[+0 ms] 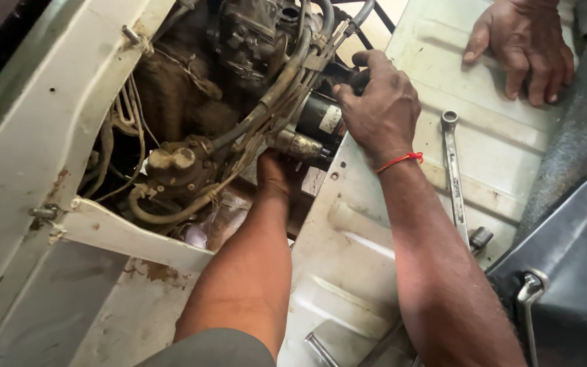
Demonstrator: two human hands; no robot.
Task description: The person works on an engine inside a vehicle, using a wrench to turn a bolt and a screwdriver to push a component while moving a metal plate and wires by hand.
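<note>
Both forearms reach from the bottom edge into an engine opening cut in a white floor panel (348, 272). Left hand (276, 175) goes down under the black motor (321, 119), fingers hidden beneath it, so whether it grips cannot be told. Right hand (378, 102), a red thread at its wrist, curls over the motor's top end, clasping it. One motor sits at the opening's right edge, crowded by hoses (287, 75) and wires, with little room around it. One long spanner (453, 173) lies on the panel just right of the right forearm. Another person's hand (524, 44) rests flat on the panel, top right
</note>
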